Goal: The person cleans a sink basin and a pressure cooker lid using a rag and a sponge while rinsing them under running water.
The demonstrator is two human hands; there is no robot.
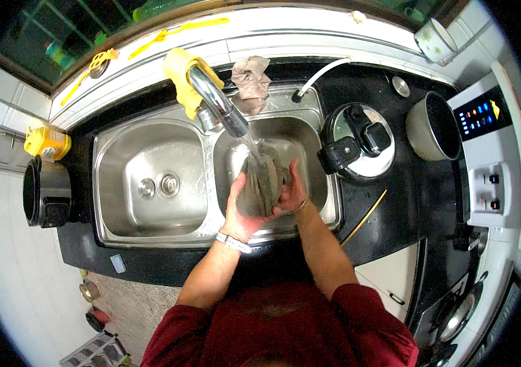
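Note:
A wet grey-green cloth [260, 186] is bunched between my hands over the right basin [300, 137] of a steel double sink. Water runs onto it from the chrome faucet [216, 101]. On the cloth's left side, my left hand [240, 214] supports it from below with the thumb up along its edge. My right hand [291, 194] grips the lower right part, its fingers bent in against the fabric. Folds of cloth hide some fingertips of both hands.
The left basin [132, 211] adjoins. A yellow cloth [182, 76] drapes over the faucet base, with a brownish rag [251, 78] behind. Right of the sink stand a pressure cooker [367, 144], a pot [423, 131] and a thin stick [364, 217]. A yellow container [49, 144] stands left.

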